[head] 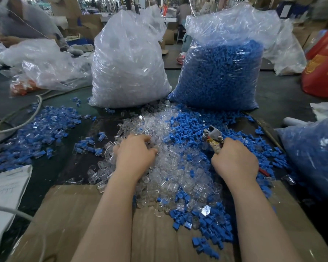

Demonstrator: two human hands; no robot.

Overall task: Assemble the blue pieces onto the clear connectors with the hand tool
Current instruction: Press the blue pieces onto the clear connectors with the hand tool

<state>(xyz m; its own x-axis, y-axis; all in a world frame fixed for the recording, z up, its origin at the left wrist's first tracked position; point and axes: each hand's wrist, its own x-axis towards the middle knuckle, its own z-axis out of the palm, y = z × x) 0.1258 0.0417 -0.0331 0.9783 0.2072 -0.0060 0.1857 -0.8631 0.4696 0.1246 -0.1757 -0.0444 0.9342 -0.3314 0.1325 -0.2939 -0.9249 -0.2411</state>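
Observation:
A heap of clear connectors (pixel 165 167) lies in the middle of the table, with loose blue pieces (pixel 189 129) spread to its right and front. My left hand (pixel 135 154) reaches into the clear heap with its fingers curled down among the connectors; whether it holds one is hidden. My right hand (pixel 234 159) grips the handles of a metal hand tool (pixel 213 137), whose jaws point up and left over the blue pieces. A pile of assembled blue-and-clear parts (pixel 36 137) lies at the left.
Two big plastic bags stand behind the heaps: one of clear connectors (pixel 129 63), one of blue pieces (pixel 220 72). Another bag of blue parts (pixel 314 156) sits at the right edge. Cardboard (pixel 83 220) covers the near table. Grey cables (pixel 17 120) and a paper sheet (pixel 6 188) lie at the left.

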